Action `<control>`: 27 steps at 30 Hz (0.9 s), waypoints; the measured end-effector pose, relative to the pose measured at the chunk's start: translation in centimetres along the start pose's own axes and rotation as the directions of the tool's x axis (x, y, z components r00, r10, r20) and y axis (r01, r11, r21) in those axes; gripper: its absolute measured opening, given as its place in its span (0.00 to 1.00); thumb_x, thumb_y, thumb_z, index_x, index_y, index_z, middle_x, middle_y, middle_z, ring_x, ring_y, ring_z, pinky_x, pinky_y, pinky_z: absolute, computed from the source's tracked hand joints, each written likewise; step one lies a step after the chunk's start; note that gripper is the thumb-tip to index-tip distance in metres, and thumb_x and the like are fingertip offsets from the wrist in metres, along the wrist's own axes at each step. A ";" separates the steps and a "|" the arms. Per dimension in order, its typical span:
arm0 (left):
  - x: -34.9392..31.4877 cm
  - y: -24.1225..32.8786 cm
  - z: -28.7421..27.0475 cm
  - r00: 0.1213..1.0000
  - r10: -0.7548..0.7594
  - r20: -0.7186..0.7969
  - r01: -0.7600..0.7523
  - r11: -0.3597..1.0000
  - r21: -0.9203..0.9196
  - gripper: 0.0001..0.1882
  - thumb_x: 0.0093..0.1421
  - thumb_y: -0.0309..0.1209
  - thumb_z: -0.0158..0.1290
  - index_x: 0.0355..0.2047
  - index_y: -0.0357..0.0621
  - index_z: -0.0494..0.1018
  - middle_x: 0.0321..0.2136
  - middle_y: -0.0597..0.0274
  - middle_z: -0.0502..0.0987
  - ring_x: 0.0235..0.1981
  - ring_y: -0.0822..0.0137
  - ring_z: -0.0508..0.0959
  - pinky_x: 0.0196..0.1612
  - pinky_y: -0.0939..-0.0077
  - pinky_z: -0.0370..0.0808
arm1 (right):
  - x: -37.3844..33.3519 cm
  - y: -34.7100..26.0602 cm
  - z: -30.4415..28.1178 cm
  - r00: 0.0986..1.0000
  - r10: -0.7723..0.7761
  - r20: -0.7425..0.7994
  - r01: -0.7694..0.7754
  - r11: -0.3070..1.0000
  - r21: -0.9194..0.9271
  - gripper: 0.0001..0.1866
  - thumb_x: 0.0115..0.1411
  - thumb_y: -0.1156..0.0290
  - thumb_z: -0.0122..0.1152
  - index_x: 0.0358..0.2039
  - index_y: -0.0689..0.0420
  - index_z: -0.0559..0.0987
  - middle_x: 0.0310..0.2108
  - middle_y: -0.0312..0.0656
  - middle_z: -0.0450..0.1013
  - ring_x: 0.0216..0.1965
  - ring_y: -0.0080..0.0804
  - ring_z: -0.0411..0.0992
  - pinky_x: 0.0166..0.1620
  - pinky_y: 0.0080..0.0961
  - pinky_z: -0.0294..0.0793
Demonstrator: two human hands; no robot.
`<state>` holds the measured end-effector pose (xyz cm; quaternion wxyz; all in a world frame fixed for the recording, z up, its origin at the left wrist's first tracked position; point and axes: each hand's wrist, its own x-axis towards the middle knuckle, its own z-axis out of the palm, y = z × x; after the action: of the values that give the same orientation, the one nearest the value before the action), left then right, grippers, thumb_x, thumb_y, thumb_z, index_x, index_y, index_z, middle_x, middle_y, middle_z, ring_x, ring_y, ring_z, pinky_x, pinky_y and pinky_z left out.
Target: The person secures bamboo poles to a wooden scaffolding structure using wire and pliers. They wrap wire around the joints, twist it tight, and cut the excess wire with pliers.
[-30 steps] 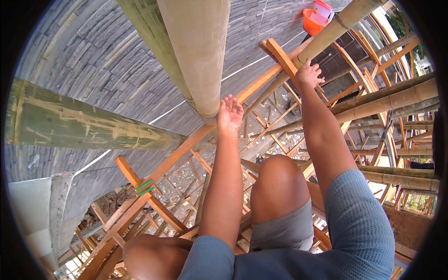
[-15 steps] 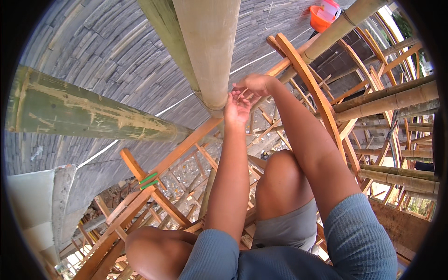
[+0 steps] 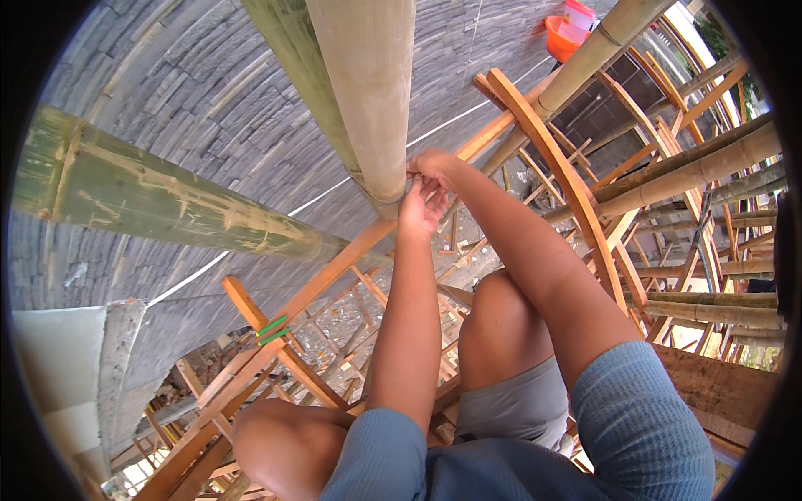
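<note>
A thick pale bamboo pole (image 3: 368,92) comes down from the top of the view, with a greener pole (image 3: 288,50) along its left side. Beside the pale pole's lower end, my two hands meet. My left hand (image 3: 423,210) is palm up, its fingers curled and its thumb against the pole's edge. Just above it, my right hand (image 3: 436,169) bends over with fingers pinched together close to the left fingertips. Whatever lies between the fingers is too small or hidden to make out. Below the hands runs a long wooden beam (image 3: 334,263).
A scarred green bamboo pole (image 3: 167,192) juts in from the left before a grey stone-clad wall (image 3: 192,100). Green straps (image 3: 272,331) wrap a timber joint. Curved timber (image 3: 555,167) and bamboo framing stand at right; an orange bucket (image 3: 564,40) sits far off. Rubble ground lies below.
My right hand has closed from loosely spread fingers to a pinch and come nearer the pole. The left fingers have curled up toward it. The view has shifted slightly.
</note>
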<state>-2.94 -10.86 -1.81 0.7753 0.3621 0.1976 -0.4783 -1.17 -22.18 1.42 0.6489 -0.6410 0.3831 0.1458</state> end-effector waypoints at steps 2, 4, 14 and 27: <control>-3.2 -0.4 -0.6 0.998 -0.039 -0.058 0.048 0.988 0.148 0.18 0.69 0.48 0.49 0.39 0.47 0.73 0.32 0.65 0.76 0.30 0.68 0.73 0.34 0.75 0.73 | -0.2 1.3 -1.0 1.000 -0.020 -0.019 0.020 0.999 0.037 0.11 0.69 0.66 0.55 0.33 0.58 0.79 0.26 0.37 0.75 0.22 0.25 0.70 0.25 0.28 0.69; -5.1 1.2 -3.2 0.970 0.091 -0.227 -0.055 0.985 0.161 0.18 0.68 0.48 0.50 0.36 0.45 0.73 0.28 0.63 0.75 0.26 0.67 0.72 0.30 0.74 0.71 | -1.0 0.3 0.4 1.000 0.001 -0.014 -0.001 0.999 0.043 0.10 0.70 0.67 0.53 0.35 0.58 0.78 0.27 0.36 0.76 0.24 0.24 0.72 0.29 0.27 0.76; -4.1 6.7 -4.6 0.774 0.619 -0.134 -0.373 0.616 0.694 0.09 0.70 0.31 0.47 0.40 0.37 0.68 0.22 0.63 0.68 0.19 0.73 0.71 0.18 0.80 0.63 | -0.9 0.4 -1.2 0.994 -0.016 0.112 -0.010 0.975 0.223 0.09 0.69 0.69 0.55 0.38 0.64 0.76 0.34 0.45 0.77 0.33 0.33 0.78 0.39 0.27 0.84; -5.2 7.5 -5.1 0.946 0.315 -0.075 -0.290 0.928 0.234 0.07 0.70 0.23 0.45 0.44 0.34 0.59 0.31 0.54 0.68 0.34 0.53 0.82 0.43 0.62 0.87 | -0.2 1.1 -3.2 0.973 0.147 0.180 -0.197 0.932 0.305 0.12 0.68 0.69 0.54 0.41 0.68 0.74 0.40 0.54 0.77 0.41 0.39 0.80 0.45 0.30 0.85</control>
<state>1.45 -1.82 0.95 0.7827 0.4977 0.1278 -0.3510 -3.07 -25.02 1.13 0.7570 -0.4775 0.4051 0.1870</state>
